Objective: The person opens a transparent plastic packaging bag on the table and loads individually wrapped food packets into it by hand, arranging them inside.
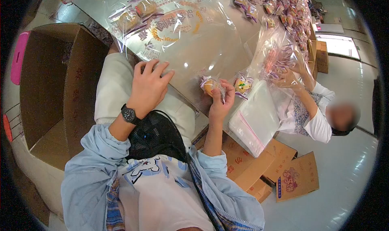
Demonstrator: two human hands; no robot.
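My right hand [222,98] pinches a small wrapped cake [210,86] near the table's front edge. Another wrapped cake [243,85] lies just right of it. My left hand [152,83], a black watch on its wrist, is at the table edge with fingers spread and nothing in them. Beyond it lies a large clear printed plastic bag [178,24], with a few wrapped cakes [139,12] inside its left end.
A stack of clear bags [255,117] sits at the right table edge. Opposite, a co-worker's hands [298,75] handle a filled clear bag [275,56]. Many wrapped cakes [283,8] are heaped at the back. Cardboard boxes [44,89] stand left and lower right.
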